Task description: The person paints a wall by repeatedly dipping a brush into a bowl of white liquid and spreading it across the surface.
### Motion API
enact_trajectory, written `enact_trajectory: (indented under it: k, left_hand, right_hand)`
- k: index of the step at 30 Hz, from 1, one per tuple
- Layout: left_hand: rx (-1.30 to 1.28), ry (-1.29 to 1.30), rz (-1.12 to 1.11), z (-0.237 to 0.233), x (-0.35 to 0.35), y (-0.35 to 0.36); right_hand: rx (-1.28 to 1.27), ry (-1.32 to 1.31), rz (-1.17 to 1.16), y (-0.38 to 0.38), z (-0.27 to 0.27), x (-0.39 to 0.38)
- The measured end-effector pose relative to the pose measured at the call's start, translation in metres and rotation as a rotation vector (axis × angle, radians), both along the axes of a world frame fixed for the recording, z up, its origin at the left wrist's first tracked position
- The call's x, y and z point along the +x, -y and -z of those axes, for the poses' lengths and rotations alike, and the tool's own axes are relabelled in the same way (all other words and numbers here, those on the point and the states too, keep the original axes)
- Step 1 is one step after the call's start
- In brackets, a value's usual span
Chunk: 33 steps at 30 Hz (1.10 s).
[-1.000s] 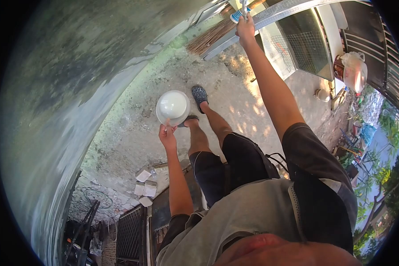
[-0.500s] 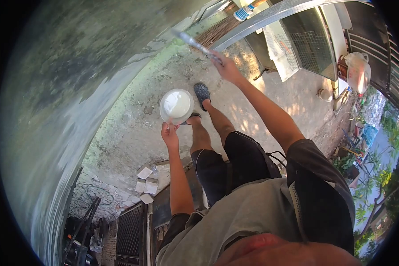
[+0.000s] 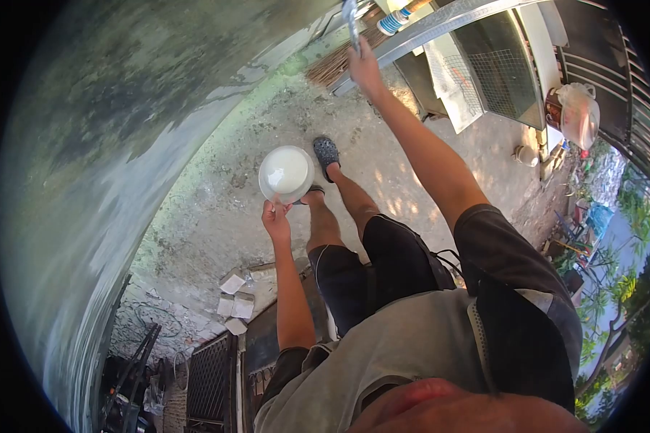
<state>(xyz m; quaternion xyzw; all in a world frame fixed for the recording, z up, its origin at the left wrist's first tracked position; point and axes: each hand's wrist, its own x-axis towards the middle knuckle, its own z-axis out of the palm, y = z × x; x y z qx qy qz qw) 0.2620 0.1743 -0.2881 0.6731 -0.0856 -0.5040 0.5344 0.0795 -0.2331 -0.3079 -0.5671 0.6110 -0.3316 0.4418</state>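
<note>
A person [image 3: 412,328] is standing on a worn, stained floor [image 3: 217,187] beside a patchy wall [image 3: 144,94], keeping both hands occupied. Held low, the left hand [image 3: 276,218] is pinching a white bowl [image 3: 263,177] by its near rim, thumb and fingers closing narrowly on the edge. The bowl is hanging just over the left shoe [image 3: 314,191], partly covering it and showing smooth white contents. Well ahead of it, at the end of an outstretched arm, the right hand [image 3: 365,66] is wrapping its fingers around one end of a slim, pale tool [image 3: 351,22]. The tool is pointing away from the body, running up to the edge of view; whether it is touching the wall, I cannot tell. Close by, broom bristles [image 3: 339,63] are lying beside a metal beam [image 3: 440,27]. Farther to the right, a sheet of wire mesh [image 3: 498,79] is leaning near a bulging plastic bag [image 3: 580,115], while pale blocks [image 3: 235,304] are sitting on the ground behind the left arm.
</note>
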Motion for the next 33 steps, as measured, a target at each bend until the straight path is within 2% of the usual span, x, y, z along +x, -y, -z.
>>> enact_trajectory:
  k: [1,3,4,6,9,10,12,14,15,17,18,20,22,23,25,27,28,30,32,33]
  left_hand:
    - [0.01,-0.006,-0.005,-0.002,-0.002,0.001]
    - [0.021,-0.008,-0.012,-0.004,-0.003,0.004]
    - [0.028,-0.012,-0.017,-0.005,-0.003,0.005]
    - [0.045,-0.01,-0.023,-0.006,-0.001,0.002]
    - [0.025,0.009,0.023,-0.006,0.004,-0.002]
    - [0.038,0.016,0.013,-0.01,0.005,0.0]
    - [0.048,0.026,0.0,-0.014,0.007,-0.003]
    - [0.017,0.017,0.011,-0.014,0.01,-0.006]
    - [0.016,0.019,0.006,-0.015,0.011,-0.006]
    - [0.018,0.006,-0.04,-0.017,0.011,-0.005]
    - [0.017,0.001,-0.044,-0.016,0.01,-0.006]
    - [0.023,0.003,-0.051,-0.011,0.01,-0.012]
    - [0.017,0.021,-0.062,-0.01,0.006,-0.015]
    - [0.011,0.04,-0.063,-0.011,0.005,-0.017]
    - [0.017,0.034,-0.078,-0.011,0.002,-0.023]
    - [0.023,0.029,-0.098,-0.008,0.003,-0.033]
    - [0.015,0.007,-0.081,-0.004,0.006,-0.041]
    - [0.003,-0.013,-0.072,0.0,0.011,-0.053]
    - [0.01,-0.016,-0.087,0.0,0.015,-0.059]
    - [0.001,-0.016,-0.095,0.0,0.017,-0.061]
  right_hand:
    - [0.06,0.05,-0.044,-0.027,-0.004,0.003]
    - [0.168,0.002,-0.304,-0.075,-0.029,0.005]
    - [0.173,0.005,-0.305,-0.089,-0.035,0.005]
    - [0.111,0.064,-0.683,-0.107,-0.044,0.001]
    - [0.255,-0.013,-0.695,-0.096,-0.054,-0.006]
    - [0.065,0.025,-0.565,-0.09,-0.03,-0.016]
    - [0.144,-0.152,-0.323,-0.053,-0.031,-0.038]
    - [0.112,-0.164,-0.089,-0.021,0.005,-0.066]
    - [0.111,-0.162,-0.094,-0.016,0.0,-0.065]
    - [0.206,0.014,0.168,-0.005,-0.015,-0.062]
    - [0.136,-0.018,0.159,-0.006,-0.006,-0.059]
    - [0.142,-0.058,0.05,-0.032,-0.022,-0.023]
    - [-0.021,-0.177,-0.193,-0.087,-0.047,0.026]
    - [0.1,-0.063,-0.274,-0.121,-0.062,0.05]
    - [0.146,0.04,-0.58,-0.179,-0.097,0.083]
    - [0.051,0.103,-0.958,-0.209,-0.119,0.107]
    - [0.053,0.105,-0.965,-0.217,-0.118,0.118]
    - [-0.145,0.072,-1.052,-0.23,-0.118,0.134]
    - [-0.037,-0.007,-0.943,-0.206,-0.117,0.132]
    - [-0.054,-0.049,-0.806,-0.191,-0.098,0.122]
